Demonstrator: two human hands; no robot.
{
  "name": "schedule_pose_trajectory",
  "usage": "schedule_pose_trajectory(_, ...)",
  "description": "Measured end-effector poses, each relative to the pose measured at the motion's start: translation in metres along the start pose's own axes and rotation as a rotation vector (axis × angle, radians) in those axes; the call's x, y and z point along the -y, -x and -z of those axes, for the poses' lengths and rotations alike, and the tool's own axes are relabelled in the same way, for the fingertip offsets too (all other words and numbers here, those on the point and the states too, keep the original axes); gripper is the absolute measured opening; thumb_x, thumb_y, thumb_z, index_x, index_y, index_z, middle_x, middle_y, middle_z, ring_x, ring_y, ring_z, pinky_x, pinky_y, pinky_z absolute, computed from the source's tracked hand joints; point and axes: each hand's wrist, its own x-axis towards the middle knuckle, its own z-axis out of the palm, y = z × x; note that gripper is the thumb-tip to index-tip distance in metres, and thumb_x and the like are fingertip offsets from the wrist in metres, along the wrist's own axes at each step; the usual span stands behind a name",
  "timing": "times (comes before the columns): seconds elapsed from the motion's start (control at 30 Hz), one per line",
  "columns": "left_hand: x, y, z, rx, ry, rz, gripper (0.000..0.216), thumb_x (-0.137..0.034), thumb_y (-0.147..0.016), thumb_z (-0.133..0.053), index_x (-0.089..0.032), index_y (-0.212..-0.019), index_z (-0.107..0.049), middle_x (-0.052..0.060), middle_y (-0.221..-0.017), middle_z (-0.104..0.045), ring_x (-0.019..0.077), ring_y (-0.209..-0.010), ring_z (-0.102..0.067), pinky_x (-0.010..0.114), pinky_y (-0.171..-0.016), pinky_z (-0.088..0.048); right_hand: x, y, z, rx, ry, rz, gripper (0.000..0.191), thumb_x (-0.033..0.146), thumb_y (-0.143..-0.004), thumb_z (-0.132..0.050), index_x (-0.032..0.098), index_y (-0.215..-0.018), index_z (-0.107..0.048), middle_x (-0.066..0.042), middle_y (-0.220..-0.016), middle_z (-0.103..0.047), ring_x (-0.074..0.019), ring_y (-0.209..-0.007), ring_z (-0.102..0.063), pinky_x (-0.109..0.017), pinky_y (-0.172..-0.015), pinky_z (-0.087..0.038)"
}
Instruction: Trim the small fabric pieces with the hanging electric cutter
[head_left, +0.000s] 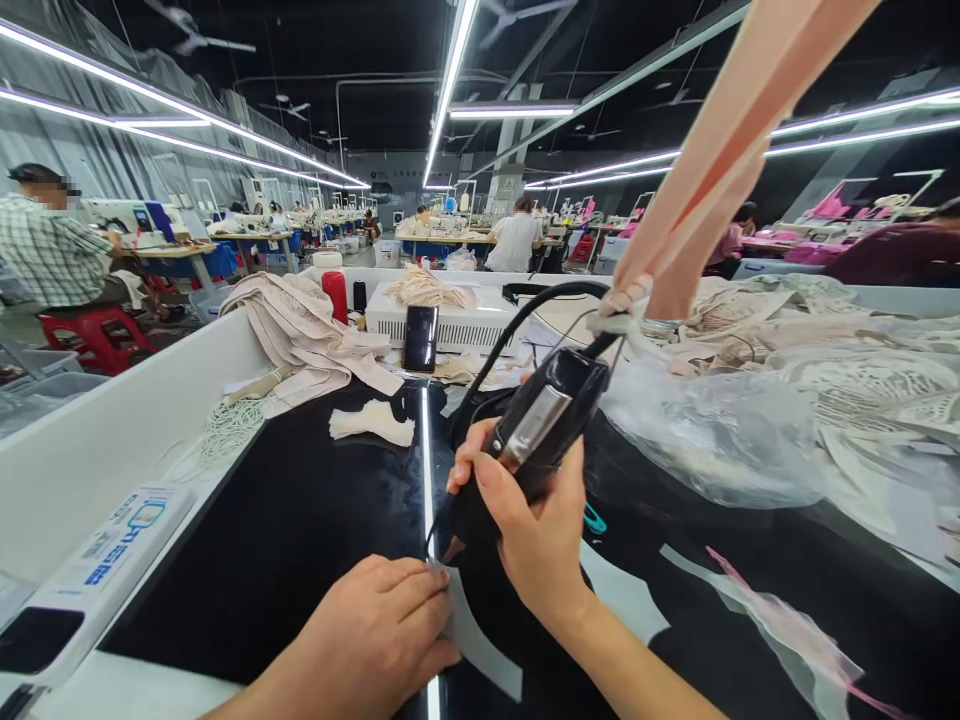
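Overhead tube lights [451, 90] are mirrored in a glossy black tabletop [285, 520]. Fingers of the left hand [375, 620] are pressed together over the edge of a pale curved piece [484, 640]; whether it is pinched by the thumb cannot be told. Fingers of the right hand [547, 550] are wrapped around a black corded hand tool [532, 425], held above the tabletop, below a hanging pink strap [720, 180]. Farther out, cream cut pieces [371, 423], a smartphone [421, 338] and a clear plastic bag [712, 430] can be seen.
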Motion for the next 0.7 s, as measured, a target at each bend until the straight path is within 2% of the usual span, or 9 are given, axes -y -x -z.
schedule_pose_trajectory(0.23,-0.002,0.000,0.001,-0.012,0.043,0.058,0.036,-0.040,-0.107,-0.036,-0.017,-0.109,-0.063,0.001,-0.111,-0.075,0.0164,-0.098,-0.071,0.030,-0.072,-0.053,0.018,0.019,0.021,0.034,0.016,-0.015,0.021,0.031,-0.091,-0.067,0.030,-0.102,-0.049,0.004,-0.083,-0.063,-0.0119,-0.061,-0.062,-0.027,-0.057,-0.056)
schedule_pose_trajectory(0.47,0.001,0.003,-0.002,0.006,0.057,0.111,0.033,-0.040,-0.106,-0.038,-0.020,-0.112,-0.063,0.000,-0.115,-0.074,0.0171,-0.103,-0.069,0.031,-0.078,-0.050,0.030,0.038,0.032,-0.029,-0.004,-0.092,0.052,0.039,-0.086,-0.073,0.033,-0.130,-0.045,0.002,-0.083,-0.062,-0.0139,-0.060,-0.061,-0.028,-0.056,-0.055)
schedule_pose_trajectory(0.7,0.001,0.004,-0.002,0.043,0.005,0.082,0.032,-0.039,-0.106,-0.038,-0.020,-0.111,-0.063,0.001,-0.114,-0.074,0.0185,-0.102,-0.069,0.032,-0.077,-0.050,0.038,0.045,0.036,-0.029,0.013,-0.087,0.053,0.040,-0.087,-0.073,0.035,-0.131,-0.044,0.001,-0.081,-0.062,-0.0143,-0.059,-0.061,-0.029,-0.057,-0.055)
